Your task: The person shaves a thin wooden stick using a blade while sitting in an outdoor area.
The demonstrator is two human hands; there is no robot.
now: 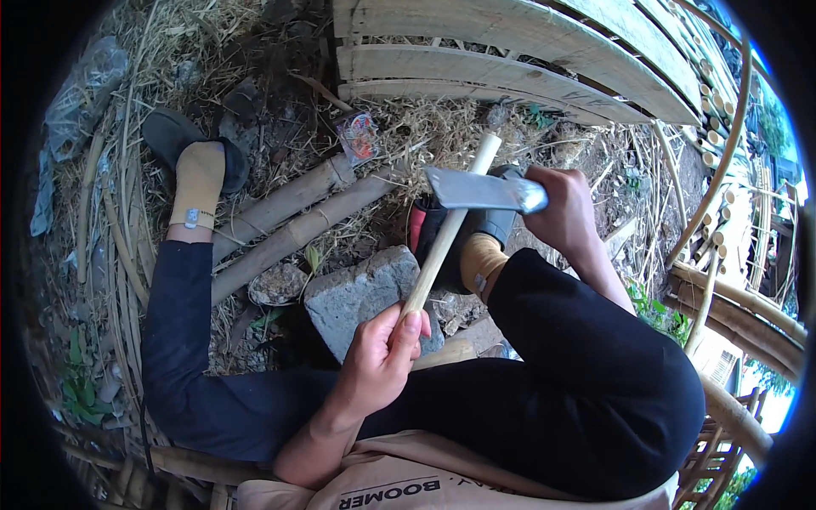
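My left hand [380,355] is closed round the lower end of a pale, peeled wooden stick [437,257], its thumb lying along the stick. The stick slants up and away to the right, over my right foot. My right hand [561,211] grips a broad-bladed knife [476,190] by its handle, which the fingers mostly hide. The grey blade points left and crosses the upper part of the stick; whether it touches the wood I cannot tell. Below the stick sits a rough grey stone block [353,297], close to my left hand.
Two bamboo poles [297,234] lie on straw-covered ground left of the block, near a crumpled colourful wrapper [357,136]. A slatted wooden panel [510,59] stands ahead. Stacked bamboo [718,195] is at the right. My bent right knee [654,382] rises below my right arm.
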